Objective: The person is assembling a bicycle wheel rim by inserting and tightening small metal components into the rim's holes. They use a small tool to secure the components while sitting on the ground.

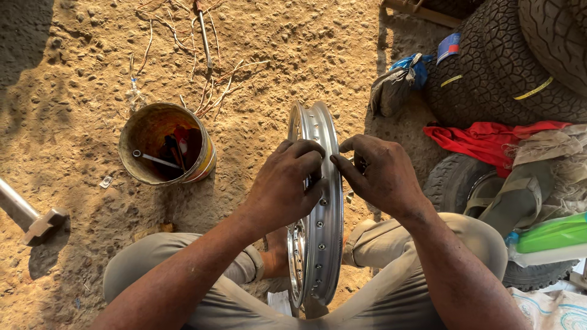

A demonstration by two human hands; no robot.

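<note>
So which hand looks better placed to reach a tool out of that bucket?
Probably the left hand: the bucket of tools stands on the sand on its side of the rim, while the right hand lies across the rim, farther away.

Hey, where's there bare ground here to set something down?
Bare dirt lies left of the bucket, above the hammer. Another patch sits between the rim and the tires. Crowded: twigs above the bucket, and the right side with the red cloth.
</note>
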